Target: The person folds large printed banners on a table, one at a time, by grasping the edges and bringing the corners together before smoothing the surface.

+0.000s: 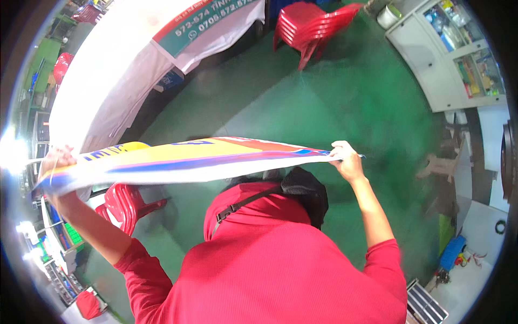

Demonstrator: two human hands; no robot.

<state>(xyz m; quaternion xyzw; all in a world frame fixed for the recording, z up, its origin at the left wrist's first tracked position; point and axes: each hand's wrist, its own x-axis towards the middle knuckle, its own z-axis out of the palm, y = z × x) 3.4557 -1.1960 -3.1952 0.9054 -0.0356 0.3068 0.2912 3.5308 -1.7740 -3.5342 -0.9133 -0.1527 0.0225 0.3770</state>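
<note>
A long printed banner, yellow, red and blue with a white edge, is stretched between my raised hands in front of my chest. My right hand pinches its right end, fingers closed at the corner. At the far left my left hand is wrapped round the other end, slightly smeared by motion and glare. The sheet is seen nearly edge-on, so most of its print is hidden. Below it, a black bag hangs at my front on a strap over my red shirt.
A long white-covered table curves along the left, with a green and red printed sheet at its far end. Stacked red plastic chairs stand ahead; another red chair is lower left. A glass-fronted cabinet stands right on the green floor.
</note>
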